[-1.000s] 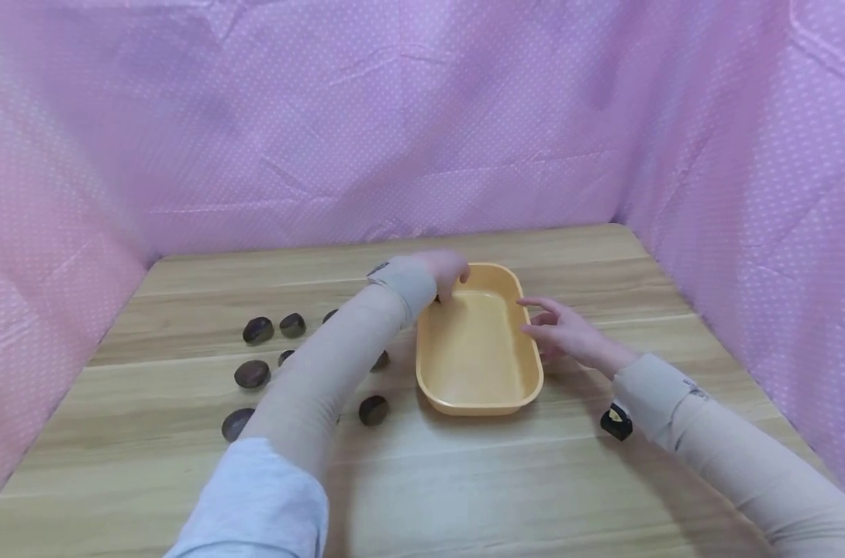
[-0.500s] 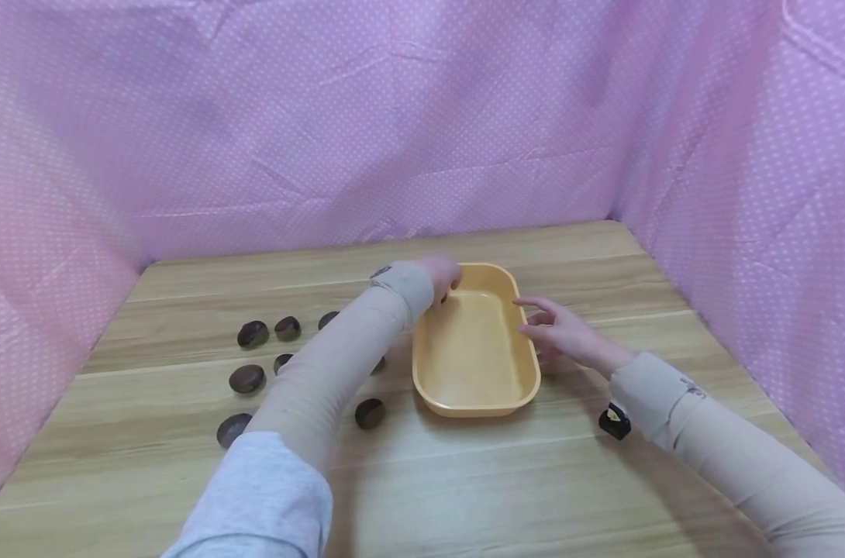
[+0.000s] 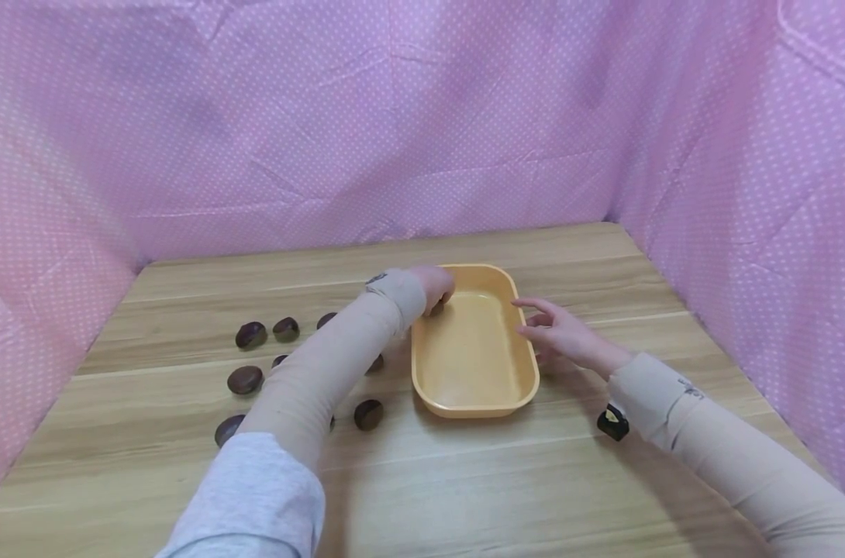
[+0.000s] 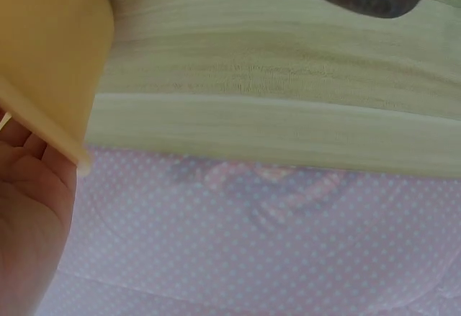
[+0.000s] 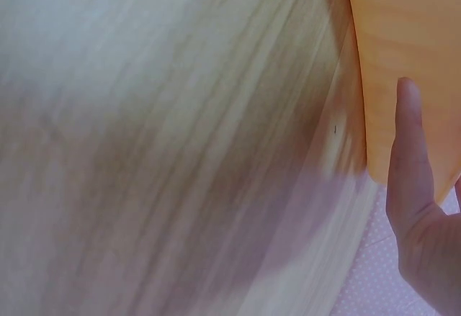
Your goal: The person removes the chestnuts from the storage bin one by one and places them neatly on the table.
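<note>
In the head view, my left hand point(image 3: 432, 285) reaches over the far left rim of an orange-yellow plastic basin point(image 3: 474, 409). Its curled fingers hold a dark brown chestnut point(image 3: 436, 308) low inside the basin, partly covered by the hand. The left wrist view shows that hand point(image 4: 32, 201) at the rim, fingers hidden behind the basin wall. On the other side, my right hand point(image 3: 562, 333) rests its extended fingers at the right rim. Its straight thumb point(image 5: 410, 143) lies along the outer wall in the right wrist view.
Several chestnuts lie spread on the wooden table point(image 3: 464, 488) left of the basin, including one point(image 3: 369, 415) near its front left corner and another point(image 3: 245, 380) farther left. My left forearm covers some. Pink dotted cloth point(image 3: 394, 116) stands around the table.
My left hand has shifted slightly left and down at the basin, and the chestnut under its fingers shows more. The right hand stays at the right rim. The whole view has drifted a little.
</note>
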{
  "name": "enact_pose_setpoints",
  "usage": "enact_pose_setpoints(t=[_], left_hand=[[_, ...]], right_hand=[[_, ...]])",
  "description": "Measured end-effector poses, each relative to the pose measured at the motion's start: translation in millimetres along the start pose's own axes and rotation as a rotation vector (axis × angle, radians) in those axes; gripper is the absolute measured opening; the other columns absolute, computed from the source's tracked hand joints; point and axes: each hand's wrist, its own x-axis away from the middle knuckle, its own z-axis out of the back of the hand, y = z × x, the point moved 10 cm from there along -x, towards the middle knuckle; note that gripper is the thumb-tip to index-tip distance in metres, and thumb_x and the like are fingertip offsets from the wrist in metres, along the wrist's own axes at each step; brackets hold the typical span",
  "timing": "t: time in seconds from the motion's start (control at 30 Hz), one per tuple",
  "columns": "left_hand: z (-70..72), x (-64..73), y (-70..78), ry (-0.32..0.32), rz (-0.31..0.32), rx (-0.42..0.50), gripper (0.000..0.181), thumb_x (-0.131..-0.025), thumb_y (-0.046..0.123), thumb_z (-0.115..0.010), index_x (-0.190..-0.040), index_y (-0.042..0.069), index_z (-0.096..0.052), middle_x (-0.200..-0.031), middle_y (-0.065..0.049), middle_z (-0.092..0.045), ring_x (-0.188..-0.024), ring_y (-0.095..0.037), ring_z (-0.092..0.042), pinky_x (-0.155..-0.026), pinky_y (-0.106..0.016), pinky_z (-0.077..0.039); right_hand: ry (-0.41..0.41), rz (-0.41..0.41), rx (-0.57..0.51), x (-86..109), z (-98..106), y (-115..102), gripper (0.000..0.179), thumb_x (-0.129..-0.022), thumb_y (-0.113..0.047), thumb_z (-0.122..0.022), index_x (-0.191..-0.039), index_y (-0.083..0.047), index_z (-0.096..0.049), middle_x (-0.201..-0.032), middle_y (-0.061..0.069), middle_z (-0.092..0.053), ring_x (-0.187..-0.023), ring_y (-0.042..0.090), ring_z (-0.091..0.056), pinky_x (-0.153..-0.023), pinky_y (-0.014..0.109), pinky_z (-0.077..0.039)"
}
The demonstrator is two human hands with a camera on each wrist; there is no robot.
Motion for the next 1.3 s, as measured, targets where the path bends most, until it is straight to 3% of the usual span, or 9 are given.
enact_pose_setpoints(t=[0.07,0.17,0.27,0.53,0.87,1.07,1.3], left_hand=[[0.6,0.0,10.2,0.017,-0.105,-0.219,0.021,-0.081,-0.005,-0.063,-0.097,0.008,-0.059,-0.089,0.001,-0.055,-0.075,-0.012,-0.043,-0.067,-0.020,-0.041],[-0.6,-0.5,15.3,0.023,-0.161,-0.324,0.031,-0.078,-0.006,-0.066,-0.106,0.007,-0.063,-0.104,-0.002,-0.061,-0.085,-0.015,-0.048,-0.078,-0.025,-0.047],[-1.2,-2.6,16.8,0.022,-0.183,-0.337,0.034,-0.078,-0.005,-0.067,-0.109,0.006,-0.063,-0.109,-0.004,-0.063,-0.088,-0.015,-0.049,-0.082,-0.027,-0.048],[5.7,1.0,20.3,0.070,-0.258,-0.211,0.023,-0.078,-0.005,-0.062,-0.099,0.004,-0.062,-0.093,-0.003,-0.056,-0.080,-0.015,-0.046,-0.068,-0.022,-0.040],[18.7,14.2,21.0,0.123,-0.396,-0.049,0.010,-0.082,0.000,-0.057,-0.091,0.004,-0.059,-0.086,-0.002,-0.052,-0.081,-0.016,-0.045,-0.072,-0.026,-0.039],[32.3,25.1,12.1,0.191,-0.432,0.020,0.019,-0.080,0.001,-0.061,-0.099,0.003,-0.060,-0.097,-0.007,-0.059,-0.091,-0.019,-0.052,-0.082,-0.030,-0.045],[35.3,40.8,4.6,0.241,-0.505,0.093,0.025,-0.077,-0.001,-0.065,-0.101,0.001,-0.062,-0.100,-0.011,-0.063,-0.096,-0.024,-0.058,-0.087,-0.033,-0.048]], right_hand=[[0.002,-0.003,-0.001,-0.1,-1,0,0.060,-0.094,-0.012,-0.055,-0.147,-0.007,-0.027,-0.113,0.025,-0.050,-0.082,0.018,-0.063,-0.072,0.045,-0.058],[-0.002,0.001,0.001,0.6,-2,-1,0.060,-0.094,-0.012,-0.055,-0.147,-0.006,-0.026,-0.113,0.026,-0.050,-0.082,0.018,-0.064,-0.072,0.045,-0.058],[-0.004,-0.005,0.004,2.3,-1,-2,0.061,-0.095,-0.013,-0.055,-0.148,-0.007,-0.025,-0.114,0.027,-0.050,-0.082,0.019,-0.064,-0.072,0.045,-0.058],[-0.001,0.009,0.018,2.6,-1,-4,0.062,-0.094,-0.013,-0.055,-0.148,-0.005,-0.024,-0.113,0.027,-0.051,-0.079,0.017,-0.065,-0.070,0.043,-0.058],[0.004,-0.008,0.019,0.7,2,0,0.063,-0.095,-0.013,-0.055,-0.149,-0.007,-0.023,-0.116,0.029,-0.050,-0.080,0.019,-0.065,-0.071,0.043,-0.058],[0.006,-0.010,0.019,0.5,1,-2,0.062,-0.095,-0.014,-0.054,-0.148,-0.008,-0.024,-0.116,0.028,-0.049,-0.079,0.019,-0.065,-0.070,0.043,-0.058],[0.011,-0.006,0.009,1.3,0,-1,0.062,-0.095,-0.014,-0.055,-0.148,-0.007,-0.025,-0.112,0.024,-0.051,-0.082,0.015,-0.063,-0.073,0.041,-0.058]])
